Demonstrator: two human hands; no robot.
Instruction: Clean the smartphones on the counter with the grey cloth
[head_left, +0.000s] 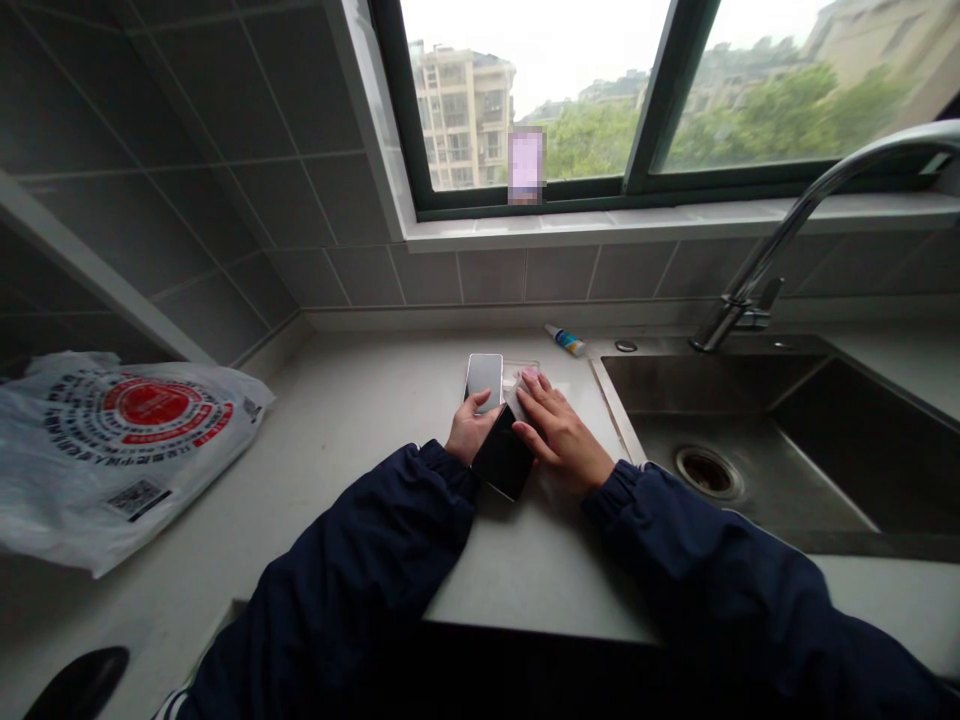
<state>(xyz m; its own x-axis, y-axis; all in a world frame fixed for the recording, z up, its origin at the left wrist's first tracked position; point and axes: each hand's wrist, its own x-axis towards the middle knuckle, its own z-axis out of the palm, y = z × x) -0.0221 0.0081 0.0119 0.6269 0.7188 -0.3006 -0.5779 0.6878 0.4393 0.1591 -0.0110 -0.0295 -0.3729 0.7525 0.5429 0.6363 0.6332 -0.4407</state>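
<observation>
A dark-screened phone (504, 462) is tilted over the counter, with my left hand (468, 430) closed round its left edge. My right hand (564, 436) presses a white wipe or tissue (514, 400) against the phone's upper end, fingers together over it. Something pink shows at the fingertips, too small to name. Just beyond my left thumb, a second phone (484, 374) with a pale frame lies face up. Beside it, partly behind my right fingers, is a clear flat item (511, 366) whose kind I cannot make out.
A small white-and-blue squeeze bottle (567, 341) lies on the counter (375, 400) near the wall. To the right are a steel sink (637, 400) and a curved faucet (799, 215). A white plastic bag (135, 430) with red print sits at left.
</observation>
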